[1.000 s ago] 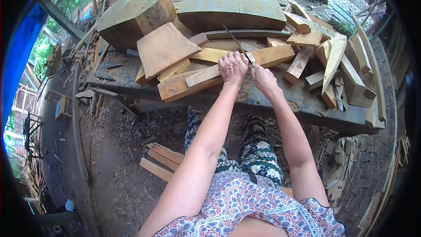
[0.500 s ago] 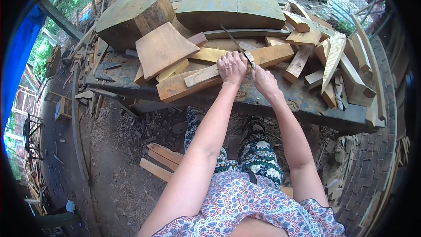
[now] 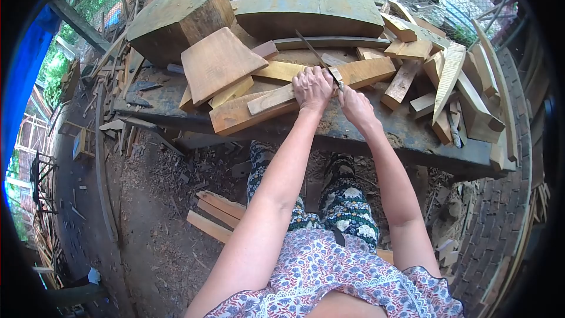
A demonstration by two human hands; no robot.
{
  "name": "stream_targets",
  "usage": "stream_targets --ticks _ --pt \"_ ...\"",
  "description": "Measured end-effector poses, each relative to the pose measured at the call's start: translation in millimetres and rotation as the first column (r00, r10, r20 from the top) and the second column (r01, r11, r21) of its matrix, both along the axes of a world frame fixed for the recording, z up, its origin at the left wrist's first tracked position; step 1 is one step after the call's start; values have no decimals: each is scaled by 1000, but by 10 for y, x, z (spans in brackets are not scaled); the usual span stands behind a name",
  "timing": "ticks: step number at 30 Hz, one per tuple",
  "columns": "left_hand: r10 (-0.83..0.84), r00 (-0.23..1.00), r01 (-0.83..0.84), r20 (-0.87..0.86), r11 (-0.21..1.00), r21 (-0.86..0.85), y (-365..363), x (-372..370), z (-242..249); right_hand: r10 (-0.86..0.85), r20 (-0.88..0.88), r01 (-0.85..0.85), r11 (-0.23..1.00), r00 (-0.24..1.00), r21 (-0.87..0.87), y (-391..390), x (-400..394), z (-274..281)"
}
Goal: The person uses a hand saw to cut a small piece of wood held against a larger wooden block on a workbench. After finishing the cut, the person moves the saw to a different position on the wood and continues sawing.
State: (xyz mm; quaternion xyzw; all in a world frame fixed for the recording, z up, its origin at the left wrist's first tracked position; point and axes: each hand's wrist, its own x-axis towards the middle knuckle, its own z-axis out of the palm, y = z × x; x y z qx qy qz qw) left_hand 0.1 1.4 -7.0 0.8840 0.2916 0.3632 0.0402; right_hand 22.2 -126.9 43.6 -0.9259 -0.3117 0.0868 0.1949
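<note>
My left hand (image 3: 313, 89) presses down with its fingers curled over a short wooden strip (image 3: 271, 100). The strip lies on top of a thicker wooden beam (image 3: 232, 119), which runs slantwise along the bench edge. My right hand (image 3: 356, 106) is closed around the handle end of a hand saw (image 3: 311, 45). Its thin, dark blade points away to the upper left, across the strip just right of my left hand. Most of the handle is hidden by my fingers. The far end of the beam shows beyond the blade.
Wood blocks cover the dark bench (image 3: 406, 147): a trapezoid board (image 3: 219, 65), a big block (image 3: 176, 23), a long curved block (image 3: 309, 12) and piled offcuts (image 3: 450, 82) on the right. Several planks (image 3: 215, 218) lie on the ground by my legs.
Hardly anything differs. My right hand and the saw have shifted very slightly, with the blade tip a touch higher. My left hand stays on the strip.
</note>
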Motion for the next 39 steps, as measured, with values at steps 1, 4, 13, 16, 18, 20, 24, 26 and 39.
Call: stream_targets --ticks 1,4,13,16,18,20,24,26,39 --pt "6 1000 -6 5 1000 6 15 9 4 9 11 -9 1000 1000 2 39 35 -25" --pt "6 1000 -6 8 1000 14 22 5 12 9 22 -10 1000 1000 25 109 28 -70" --pt "-11 999 11 35 1000 19 5 -19 23 -73 -19 74 994 997 78 102 -86 -66" --pt "-11 999 11 41 1000 17 23 -3 19 -54 -8 54 996 999 70 108 -31 -78" --pt "-23 999 23 41 1000 9 10 -7 0 -50 2 50 996 999 72 80 -14 -100" --pt "-10 1000 10 24 1000 -6 10 2 17 -9 38 7 998 999 69 73 -7 -74" --pt "-9 999 7 47 999 33 3 -14 28 -56 19 53 993 998 105 96 -87 -106" --pt "-9 999 8 37 999 36 3 -29 32 -91 -30 94 988 995 123 83 -118 -117" --pt "-26 999 27 26 1000 -6 6 -8 32 -46 -18 47 994 999 96 52 17 -164"
